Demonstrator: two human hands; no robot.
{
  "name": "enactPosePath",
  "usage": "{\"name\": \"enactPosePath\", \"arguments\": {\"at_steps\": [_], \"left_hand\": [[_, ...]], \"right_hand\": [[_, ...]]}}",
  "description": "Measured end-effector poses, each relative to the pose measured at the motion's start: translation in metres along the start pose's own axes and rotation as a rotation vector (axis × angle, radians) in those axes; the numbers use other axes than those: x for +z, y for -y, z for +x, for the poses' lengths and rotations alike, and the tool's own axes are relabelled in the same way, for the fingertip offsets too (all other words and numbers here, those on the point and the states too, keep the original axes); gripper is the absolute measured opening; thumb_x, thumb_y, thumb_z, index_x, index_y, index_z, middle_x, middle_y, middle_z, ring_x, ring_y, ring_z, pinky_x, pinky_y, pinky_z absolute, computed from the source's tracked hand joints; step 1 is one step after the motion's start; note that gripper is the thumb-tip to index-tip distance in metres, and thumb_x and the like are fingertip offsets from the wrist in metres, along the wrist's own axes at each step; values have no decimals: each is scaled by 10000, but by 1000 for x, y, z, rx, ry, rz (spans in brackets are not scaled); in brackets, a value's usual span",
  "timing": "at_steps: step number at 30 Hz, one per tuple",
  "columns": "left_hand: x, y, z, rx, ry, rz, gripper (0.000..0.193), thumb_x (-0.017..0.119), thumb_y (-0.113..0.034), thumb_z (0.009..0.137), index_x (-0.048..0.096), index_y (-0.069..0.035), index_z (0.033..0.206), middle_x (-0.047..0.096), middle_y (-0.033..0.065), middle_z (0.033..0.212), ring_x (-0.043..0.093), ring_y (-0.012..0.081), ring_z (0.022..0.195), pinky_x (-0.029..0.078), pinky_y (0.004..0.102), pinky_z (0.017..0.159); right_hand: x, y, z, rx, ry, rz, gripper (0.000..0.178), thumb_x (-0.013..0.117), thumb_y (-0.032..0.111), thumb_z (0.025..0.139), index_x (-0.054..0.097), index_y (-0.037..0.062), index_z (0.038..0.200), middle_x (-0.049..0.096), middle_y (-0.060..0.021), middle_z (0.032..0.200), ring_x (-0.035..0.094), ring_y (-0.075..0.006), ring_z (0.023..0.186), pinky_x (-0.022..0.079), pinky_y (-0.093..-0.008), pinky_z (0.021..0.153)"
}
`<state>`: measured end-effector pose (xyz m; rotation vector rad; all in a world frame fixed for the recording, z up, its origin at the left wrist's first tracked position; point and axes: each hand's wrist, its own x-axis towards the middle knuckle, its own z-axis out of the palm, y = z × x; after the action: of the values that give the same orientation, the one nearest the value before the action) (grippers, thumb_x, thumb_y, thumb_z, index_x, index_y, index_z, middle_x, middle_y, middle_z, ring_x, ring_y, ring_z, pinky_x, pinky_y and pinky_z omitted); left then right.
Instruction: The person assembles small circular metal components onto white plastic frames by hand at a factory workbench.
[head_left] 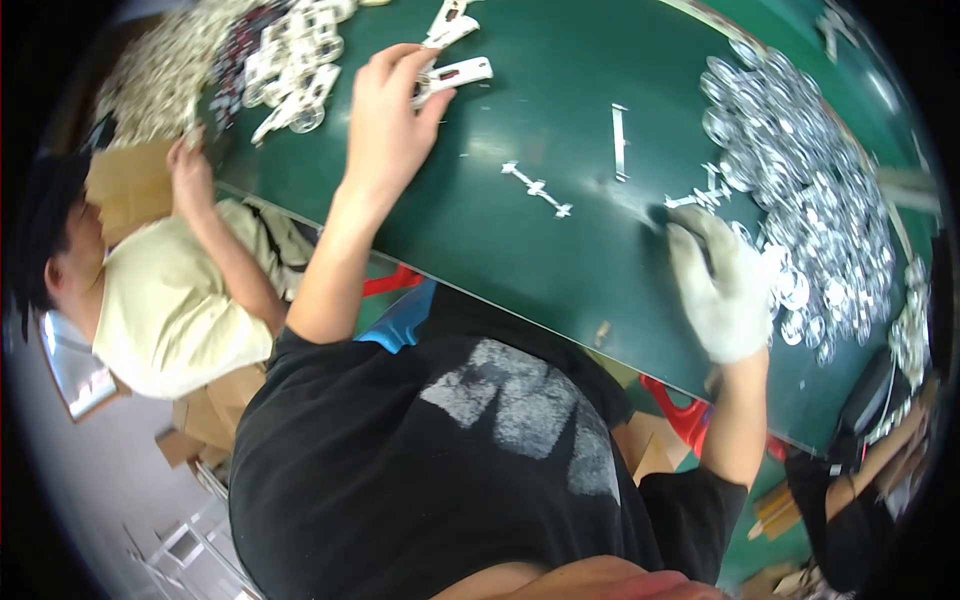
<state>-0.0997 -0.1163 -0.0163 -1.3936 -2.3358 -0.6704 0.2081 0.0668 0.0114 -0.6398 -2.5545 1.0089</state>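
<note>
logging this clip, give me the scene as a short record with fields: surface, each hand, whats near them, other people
surface: green table
left hand: bare, fingers on a white flat plastic piece
right hand: in a white glove, resting at the edge of a heap of shiny round metal discs; grip cannot be told
loose on table: thin white plastic strips
far left: pile of white pieces and rings
others: a person in a pale yellow shirt at the left

right hand (722, 290): glove hides fingers' grip | left hand (392, 115): palm side unseen | white part (452, 77): half covered
</note>
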Motion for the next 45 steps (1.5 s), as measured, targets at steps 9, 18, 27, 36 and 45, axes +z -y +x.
{"name": "enactPosePath", "arguments": {"at_steps": [9, 18, 27, 36, 45], "left_hand": [[24, -144, 36, 701, 133, -644, 576, 828, -33, 680, 703, -111, 1236, 660, 87, 1209, 642, 310, 1140, 549, 404, 941], [73, -186, 83, 361, 305, -515, 677, 840, -387, 787, 561, -5, 1271, 658, 176, 1156, 672, 366, 1077, 564, 462, 899], [80, -192, 76, 401, 317, -479, 563, 776, -326, 865, 569, -66, 1320, 682, 119, 1144, 674, 337, 1054, 570, 462, 857], [44, -161, 67, 589, 319, -1019, 512, 914, -109, 695, 715, -38, 1161, 727, 71, 1138, 658, 258, 1111, 508, 344, 1013], [53, -155, 53, 635, 176, -902, 490, 903, -134, 692, 750, -57, 1151, 752, 70, 1181, 646, 285, 1212, 562, 364, 960]], "right_hand": [[-3, 5, 3, -14, -38, -80, 590, 800, 235, 807, 565, 11, 1298, 650, -196, 1062, 666, -344, 990, 536, -426, 808], [-31, -17, 13, 305, -622, 93, 396, 689, 220, 923, 648, -1, 1249, 683, -124, 1005, 629, -182, 860, 511, -326, 813], [-33, -26, 14, 278, -567, 64, 398, 701, 186, 959, 636, -45, 1276, 678, -77, 1094, 585, -111, 954, 473, -266, 870], [-24, -7, 8, 336, -119, -58, 414, 697, 331, 867, 707, 100, 1211, 746, -184, 871, 752, -338, 836, 594, -405, 758], [-10, -16, 4, 277, -163, -99, 372, 710, 286, 862, 700, 86, 1176, 746, -159, 826, 754, -317, 785, 602, -402, 717]]}}
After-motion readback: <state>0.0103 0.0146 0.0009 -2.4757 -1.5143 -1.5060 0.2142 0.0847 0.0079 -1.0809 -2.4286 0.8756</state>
